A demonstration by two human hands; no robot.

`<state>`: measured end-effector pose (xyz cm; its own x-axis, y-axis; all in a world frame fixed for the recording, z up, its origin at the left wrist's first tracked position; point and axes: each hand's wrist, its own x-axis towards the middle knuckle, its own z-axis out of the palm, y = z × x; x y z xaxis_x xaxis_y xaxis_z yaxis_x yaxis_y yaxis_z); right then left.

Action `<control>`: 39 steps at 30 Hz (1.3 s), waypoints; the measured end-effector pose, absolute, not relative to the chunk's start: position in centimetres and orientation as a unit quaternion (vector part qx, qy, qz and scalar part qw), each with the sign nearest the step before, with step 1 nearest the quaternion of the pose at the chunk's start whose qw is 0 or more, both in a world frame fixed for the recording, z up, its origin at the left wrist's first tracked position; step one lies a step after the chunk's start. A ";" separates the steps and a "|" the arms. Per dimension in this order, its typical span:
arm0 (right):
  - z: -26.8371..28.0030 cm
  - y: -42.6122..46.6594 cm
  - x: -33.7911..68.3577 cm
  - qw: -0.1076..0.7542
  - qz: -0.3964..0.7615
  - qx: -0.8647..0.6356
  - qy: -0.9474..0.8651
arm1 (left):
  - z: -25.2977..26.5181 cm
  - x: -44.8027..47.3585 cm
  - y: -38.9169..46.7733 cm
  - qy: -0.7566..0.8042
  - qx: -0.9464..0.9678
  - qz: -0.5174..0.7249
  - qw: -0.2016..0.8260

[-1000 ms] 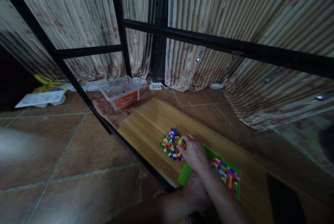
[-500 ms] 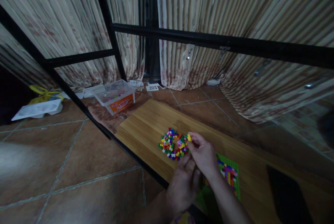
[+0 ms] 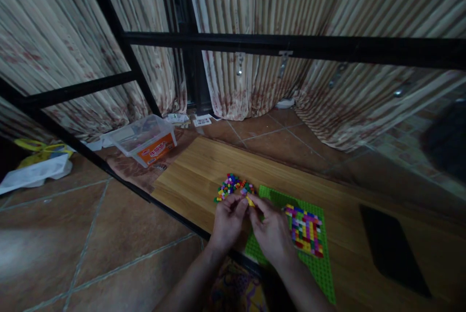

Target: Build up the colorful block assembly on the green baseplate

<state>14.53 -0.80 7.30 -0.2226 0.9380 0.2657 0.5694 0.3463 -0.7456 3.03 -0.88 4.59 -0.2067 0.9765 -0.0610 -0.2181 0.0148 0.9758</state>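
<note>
My left hand [image 3: 227, 220] and my right hand [image 3: 271, 229] meet over the near side of the brick pile, fingertips almost together. Between them is a yellow building brick [image 3: 250, 201], pinched by my right thumb and index finger. The closed left fingertips press against its left side. Just beyond lies a loose pile of small coloured building bricks [image 3: 229, 185], partly covered by my fingers. Beneath and right of my right hand is a green baseplate [image 3: 327, 273], partly hidden by that hand and forearm. On it sits a multicoloured block of joined bricks [image 3: 307, 229].
A wooden board [image 3: 189, 166] carries the bricks and baseplate. A dark flat panel [image 3: 393, 249] lies to the right. Past the far left end stands a clear plastic tub [image 3: 141, 139] with an orange label. A black metal frame [image 3: 255, 42] crosses before the curtains.
My left hand has moved up to meet the right at the yellow brick. My right hand has drawn back from the pile. The view has shifted, exposing more of the baseplate.
</note>
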 end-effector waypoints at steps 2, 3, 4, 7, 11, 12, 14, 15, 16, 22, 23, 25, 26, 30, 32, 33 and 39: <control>6.9 -1.0 14.6 0.355 0.264 -0.511 -0.737 | 4.5 2.9 -1.0 0.507 0.372 0.585 0.512; 6.7 -1.0 14.6 0.355 0.267 -0.511 -0.735 | 4.5 2.8 -1.1 0.509 0.370 0.581 0.516; 6.6 -1.1 14.7 0.356 0.270 -0.513 -0.733 | 4.5 2.7 -1.1 0.511 0.370 0.577 0.519; 6.4 -1.3 15.0 0.361 0.272 -0.518 -0.726 | 4.6 2.6 -1.2 0.516 0.380 0.562 0.522; 6.9 -1.5 16.0 0.368 0.283 -0.526 -0.712 | 4.8 2.4 -1.2 0.521 0.415 0.538 0.516; 7.2 -1.6 16.3 0.372 0.287 -0.533 -0.704 | 4.8 2.2 -1.1 0.525 0.427 0.531 0.510; 7.6 -1.8 17.1 0.383 0.296 -0.550 -0.681 | 4.9 1.7 -0.9 0.544 0.461 0.509 0.483; 7.8 -1.9 17.6 0.390 0.303 -0.560 -0.666 | 4.9 1.4 -0.6 0.561 0.483 0.493 0.456; 8.0 -2.1 18.0 0.397 0.312 -0.570 -0.648 | 5.0 1.0 -0.4 0.582 0.510 0.473 0.421; 8.5 -3.4 21.1 0.446 0.371 -0.629 -0.518 | 5.0 -0.4 1.7 0.665 0.670 0.280 0.175; 8.6 -3.6 21.6 0.451 0.374 -0.637 -0.501 | 5.0 -0.5 2.0 0.670 0.682 0.249 0.155; 8.9 -3.9 22.7 0.455 0.378 -0.655 -0.470 | 5.1 -0.4 2.4 0.678 0.696 0.198 0.132; 9.1 -4.0 23.3 0.456 0.380 -0.663 -0.456 | 5.1 -0.3 2.5 0.682 0.698 0.180 0.124; 9.6 -4.3 25.3 0.476 0.383 -0.680 -0.406 | 5.4 0.1 2.7 0.694 0.696 0.151 0.101; 9.8 -4.3 26.1 0.494 0.375 -0.687 -0.378 | 5.5 0.2 2.7 0.691 0.699 0.156 0.095; 9.8 -4.3 26.4 0.502 0.369 -0.691 -0.366 | 5.5 0.3 2.6 0.686 0.703 0.163 0.094; 8.7 -4.2 27.4 0.525 0.360 -0.685 -0.355 | 5.2 2.5 1.0 0.625 0.716 0.268 0.160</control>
<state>27.40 -4.20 8.74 0.4885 0.8641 -0.1213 0.1074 -0.1975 -0.9744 2.47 1.03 5.17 0.0752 0.9802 0.1834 0.8088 -0.1676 0.5637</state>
